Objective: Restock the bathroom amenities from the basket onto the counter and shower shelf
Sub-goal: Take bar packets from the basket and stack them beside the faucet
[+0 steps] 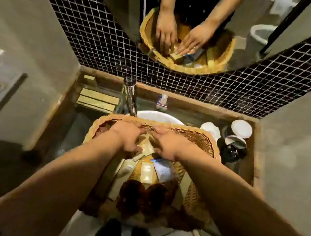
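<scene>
basket (pixel 204 141): tan wicker | wall tiles (pixel 239 86): black, white-grid | cups (pixel 241 128): white

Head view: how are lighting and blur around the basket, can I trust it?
Head view: dim, warm light; wide-angle distortion bows the tiled wall; left hand and right hand look soft with blur, as do the packets beneath; the basket has its near end in deep shadow; glare streaks the faucet.

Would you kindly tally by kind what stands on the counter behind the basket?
Tap: 1
Small bottle: 1
White-topped cups: 3
Tan boxes: at least 2
Total: at least 7
</scene>
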Motion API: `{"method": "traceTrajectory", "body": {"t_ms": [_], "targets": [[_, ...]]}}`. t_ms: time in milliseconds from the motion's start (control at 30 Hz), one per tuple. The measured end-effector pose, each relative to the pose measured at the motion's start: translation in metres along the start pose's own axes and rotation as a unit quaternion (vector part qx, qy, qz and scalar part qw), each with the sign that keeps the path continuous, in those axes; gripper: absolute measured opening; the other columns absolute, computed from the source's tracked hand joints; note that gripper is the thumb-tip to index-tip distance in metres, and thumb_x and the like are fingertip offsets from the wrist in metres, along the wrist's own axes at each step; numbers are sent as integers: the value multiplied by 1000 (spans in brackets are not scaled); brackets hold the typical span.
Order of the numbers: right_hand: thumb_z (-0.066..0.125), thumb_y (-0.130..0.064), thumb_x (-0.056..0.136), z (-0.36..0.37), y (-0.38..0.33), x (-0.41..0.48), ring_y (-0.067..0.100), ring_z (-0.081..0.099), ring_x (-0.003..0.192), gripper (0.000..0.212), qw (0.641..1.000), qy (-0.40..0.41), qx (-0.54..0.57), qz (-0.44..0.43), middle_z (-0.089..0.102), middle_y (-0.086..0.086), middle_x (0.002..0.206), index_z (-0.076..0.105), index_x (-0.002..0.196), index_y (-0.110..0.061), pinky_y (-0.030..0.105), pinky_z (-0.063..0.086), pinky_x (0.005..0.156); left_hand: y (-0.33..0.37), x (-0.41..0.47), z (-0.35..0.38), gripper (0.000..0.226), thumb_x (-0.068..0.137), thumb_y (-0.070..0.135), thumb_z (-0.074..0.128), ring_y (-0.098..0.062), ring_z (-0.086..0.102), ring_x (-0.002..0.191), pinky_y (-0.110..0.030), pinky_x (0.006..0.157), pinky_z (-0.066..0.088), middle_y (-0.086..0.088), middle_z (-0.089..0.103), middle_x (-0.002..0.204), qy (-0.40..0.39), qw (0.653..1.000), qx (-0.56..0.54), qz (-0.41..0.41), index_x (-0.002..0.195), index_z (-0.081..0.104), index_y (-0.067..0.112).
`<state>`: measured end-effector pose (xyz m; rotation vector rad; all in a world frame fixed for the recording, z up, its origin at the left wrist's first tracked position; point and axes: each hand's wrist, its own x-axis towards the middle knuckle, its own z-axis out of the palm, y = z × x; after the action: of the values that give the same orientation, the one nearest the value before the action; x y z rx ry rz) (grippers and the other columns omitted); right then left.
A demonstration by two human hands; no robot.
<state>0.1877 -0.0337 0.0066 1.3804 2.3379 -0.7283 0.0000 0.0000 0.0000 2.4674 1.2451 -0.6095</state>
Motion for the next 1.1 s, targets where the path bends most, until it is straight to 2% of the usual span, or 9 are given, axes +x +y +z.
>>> {"method": "traceTrajectory", "body": {"t_ms": [100, 167, 233, 300, 367, 533, 800, 967, 1100], "targets": [[60, -37, 95, 25, 2, 14, 25, 0, 152, 84, 999, -27, 6, 35, -6, 9, 166, 9, 158, -14, 36, 12, 121, -1, 12, 24, 90, 72, 73, 69, -27, 46, 131, -41, 105, 40, -4, 45, 148, -32, 994, -94, -35, 146, 43, 28], [60, -39, 95, 43, 2, 20, 29, 12, 150, 81, 999, -6, 28, 41, 4, 10, 166, 14, 158, -18, 39, 26, 117, 1, 16, 44, 90, 69, 67, 77, -28, 46, 130, -40, 102, 39, -3, 47, 145, -9, 989, -148, -25, 143, 46, 28], [59, -34, 96, 56, 4, 25, 32, 24, 146, 74, 998, 21, 52, 29, 17, 10, 164, 19, 157, -23, 41, 33, 111, 1, 18, 61, 87, 66, 62, 81, -26, 47, 126, -40, 99, 43, -1, 49, 142, -5, 988, -153, -14, 140, 48, 30], [61, -28, 95, 64, 7, 29, 29, 15, 149, 76, 999, 17, 29, 12, 15, 7, 165, 17, 157, -23, 42, 27, 115, -1, 19, 72, 87, 63, 60, 83, -23, 47, 124, -38, 96, 46, 3, 49, 141, 7, 991, -130, -13, 139, 50, 31], [65, -26, 93, 72, 9, 32, 26, 13, 151, 79, 1000, 13, 14, 13, 18, 5, 164, 20, 157, -23, 41, 27, 116, -2, 20, 81, 84, 66, 57, 83, -22, 44, 128, -39, 98, 46, 6, 48, 143, 23, 992, -126, -18, 140, 50, 33], [74, -34, 83, 73, 13, 37, 27, 43, 127, 67, 997, 56, -51, 4, 51, 2, 144, 46, 143, -24, 41, 45, 99, -8, 22, 91, 65, 81, 63, 65, -20, 42, 130, -40, 96, 47, 8, 49, 144, 75, 984, -155, -53, 137, 52, 35], [83, -31, 76, 75, 14, 37, 31, 26, 142, 75, 994, 86, -31, 54, 31, 6, 156, 46, 141, -35, 47, 38, 108, 3, 15, 99, 78, 85, 67, 60, -28, 23, 146, -49, 107, 43, -5, 33, 155, 66, 966, -196, -158, 146, 42, 22], [61, -53, 88, 90, 10, 32, 29, 30, 140, 77, 981, 133, 46, 136, 39, 5, 152, 30, 152, -24, 46, 33, 112, 0, 11, 98, 62, 92, 53, 56, -29, 42, 133, -48, 102, 41, -7, 48, 142, 84, 978, -102, -159, 145, 41, 25], [66, -57, 84, 95, 11, 33, 29, 26, 143, 89, 986, 114, 4, 121, 34, 4, 156, 26, 154, -21, 47, 30, 114, -9, 15, 97, 64, 97, 59, 39, -32, 46, 131, -50, 106, 33, -8, 56, 138, 98, 984, -41, -143, 153, 26, 33]]}}
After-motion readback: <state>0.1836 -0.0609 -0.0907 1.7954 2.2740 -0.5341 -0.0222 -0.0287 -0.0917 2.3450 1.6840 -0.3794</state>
